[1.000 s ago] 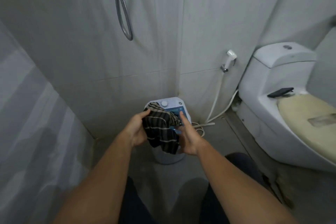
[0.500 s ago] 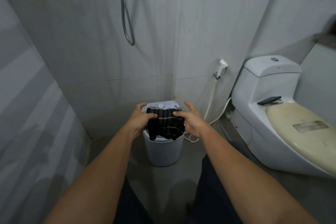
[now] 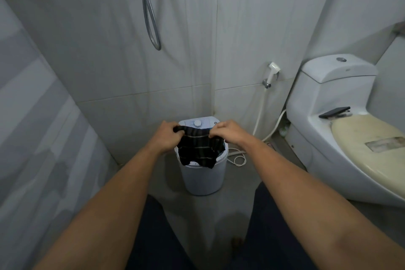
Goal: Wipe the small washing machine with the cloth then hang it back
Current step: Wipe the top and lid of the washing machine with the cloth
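A small white round washing machine [image 3: 203,180] stands on the floor in the tiled corner, a white dial on its back panel. A dark cloth with thin pale stripes [image 3: 200,150] hangs spread over its top and hides most of the lid. My left hand [image 3: 167,138] grips the cloth's upper left corner. My right hand [image 3: 228,132] pinches the upper right corner. The cloth is stretched between both hands just above the machine.
A white toilet [image 3: 341,138] with a yellowed closed lid stands at the right, a dark phone [image 3: 334,112] lying behind the seat. A bidet sprayer [image 3: 272,73] with hose hangs on the wall. A shower hose [image 3: 151,17] loops above. A white cord [image 3: 237,158] lies on the floor.
Both hands shifted from bunching the cloth to holding it by its top corners, spread out. My view pulled back and up, so the machine looks farther away.
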